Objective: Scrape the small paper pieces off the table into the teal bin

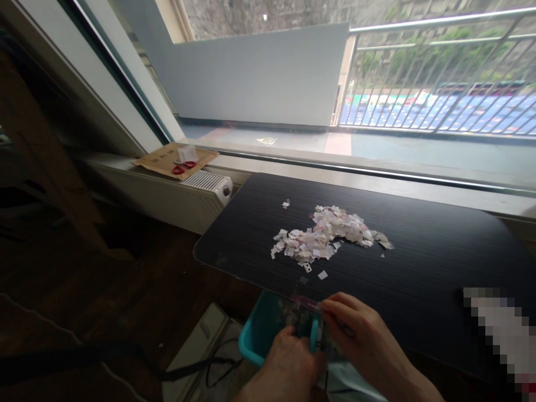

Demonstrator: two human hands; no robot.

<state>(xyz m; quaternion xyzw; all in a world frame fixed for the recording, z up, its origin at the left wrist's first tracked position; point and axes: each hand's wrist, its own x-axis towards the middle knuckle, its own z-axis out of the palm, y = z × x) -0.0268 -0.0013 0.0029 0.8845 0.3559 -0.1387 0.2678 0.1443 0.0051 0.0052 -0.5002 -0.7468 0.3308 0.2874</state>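
Some way along, judging by the heap of small pale pieces (pixel 318 237) on the dark tabletop (pixel 427 262); not finishing yet. Counting as done, by judgement: reducing a good amount to little squares and flakes, lying mostly together in a loose, uneven pile. Counting as left: dealing with the thin pinkish strip (pixel 306 303) at the tabletop's near edge, above the teal bin (pixel 254 324). Also noting strays outside the heap: a white square (pixel 322 274) nearer the edge, and a small cluster (pixel 286 204) off toward the back left.

Pinching the strip's end between the fingertips of the right hand (pixel 360 324). Holding the left hand (pixel 293 357) low over the bin, with fingers aimed toward the strip; not telling whether gripping or only touching the pale, blurred bit (pixel 296 314) there. Seeing too little of the bin's inside for judging its fill.

Not using the red-handled scissors (pixel 179 169) at this moment; finding them lying on a brown envelope (pixel 161 162), over the radiator (pixel 205 195) at left.
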